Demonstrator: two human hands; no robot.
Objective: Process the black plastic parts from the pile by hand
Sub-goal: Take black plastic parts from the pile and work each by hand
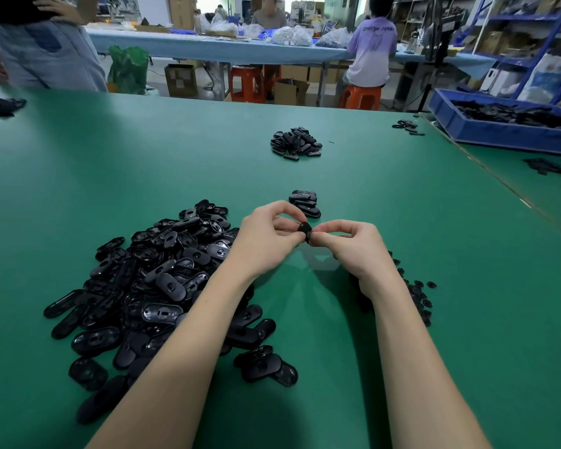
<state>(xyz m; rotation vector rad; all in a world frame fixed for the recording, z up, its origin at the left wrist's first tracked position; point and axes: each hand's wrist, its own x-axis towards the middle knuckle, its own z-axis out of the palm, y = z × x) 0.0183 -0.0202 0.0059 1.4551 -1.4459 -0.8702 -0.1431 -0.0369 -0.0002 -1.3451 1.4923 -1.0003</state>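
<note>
Both hands are raised just above the green worktop (pixel 402 319), meeting at a single black plastic part (pixel 306 232). The left hand (pixel 266 236) pinches one side of it between thumb and curled fingertips; the right hand (pixel 353 244) pinches the other side the same way, so the part sits between the two sets of fingers, clear of the surface.

Left of the left hand and under that forearm spreads the big pile (pixel 162 286) of black oval parts, lying loose and overlapped, some hollow side up. Just to the right of the right wrist lies a scatter of small black bits (pixel 418 296), partly hidden by the arm.

Just beyond the hands, touching neither, sits a short stack of oval parts (pixel 305 204). Farther out on the worktop, well apart from the hands, is a second, rounder heap (pixel 296 144). Far right of it lie a few loose pieces (pixel 408 127), and beyond those a blue tray (pixel 499 134) holding more black parts. At the far left edge is another dark cluster (pixel 0 106), beside a standing person in jeans (pixel 52 56).

Past the worktop, a long blue table (pixel 208 48) carries bags, with a person in a pale shirt (pixel 371 50) seated on an orange stool (pixel 360 97).
</note>
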